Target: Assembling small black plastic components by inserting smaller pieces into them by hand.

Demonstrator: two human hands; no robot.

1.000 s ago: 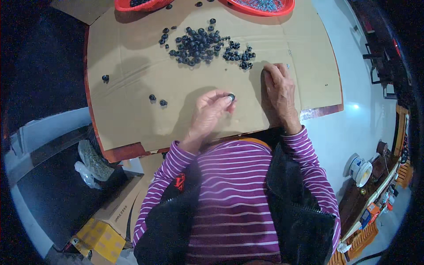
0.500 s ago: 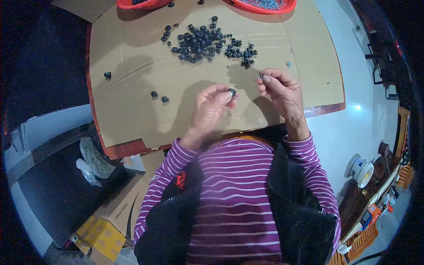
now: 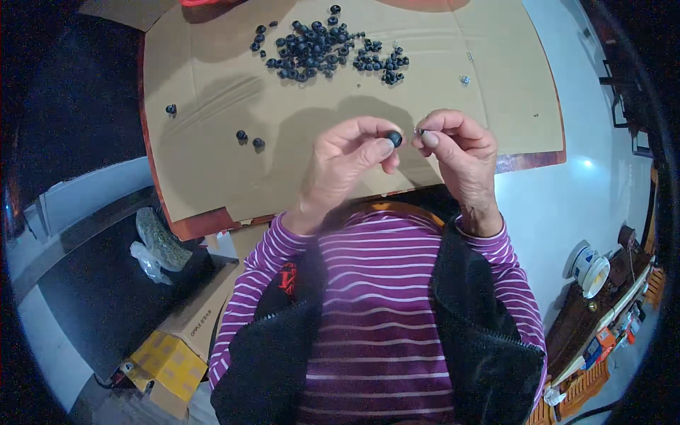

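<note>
My left hand [image 3: 340, 159] pinches a round black knob-like piece [image 3: 394, 138] between thumb and forefinger. Close beside it, my right hand [image 3: 467, 159] holds a tiny metallic, screw-like piece [image 3: 418, 132], mostly hidden by the fingertips. A small gap separates the two pieces. Beyond my hands, a heap of round black pieces [image 3: 308, 53] lies on the cardboard sheet [image 3: 297, 188], with a cluster of smaller black pieces [image 3: 382, 64] to its right. Two black pieces [image 3: 250, 139] rest near left, and another black piece [image 3: 171, 109] lies farther left.
Parts of two red containers [image 3: 212, 8] show at the far edge. Tiny shiny bits [image 3: 465, 80] lie at the right of the cardboard. Left of the table are a clear plastic bag [image 3: 149, 262] and a yellow box [image 3: 166, 365]; a white bucket [image 3: 591, 273] stands at right.
My left hand has moved right with the black piece, closing the distance to the metallic piece in my right hand. The view has shifted slightly, so the table sits higher.
</note>
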